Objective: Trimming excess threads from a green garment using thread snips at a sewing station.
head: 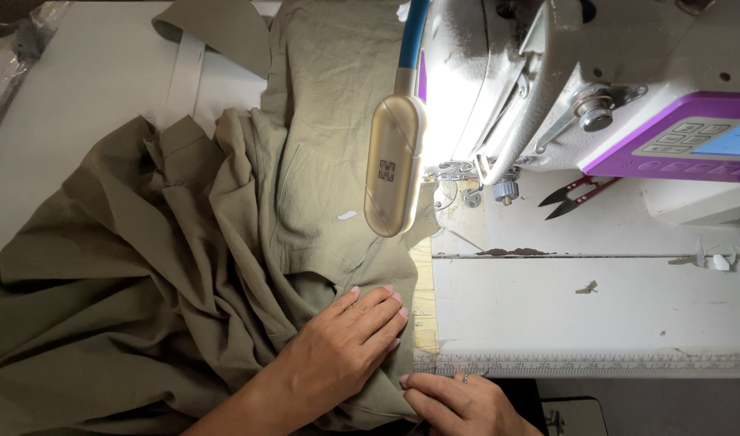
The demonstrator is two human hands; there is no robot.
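Crumpled olive woven garment spreads over your white counter beside the sewing machine; your left hand presses flat, fingers loose, your right hand pinches its hem.

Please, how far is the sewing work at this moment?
Done, it seems: the olive fabric already shows a stitched pocket shape and lies bunched on the table. In hand: the left hand presses the cloth flat, the right hand pinches its near edge. Left: that edge is not yet under the sewing machine needle; the thread snips lie unused.
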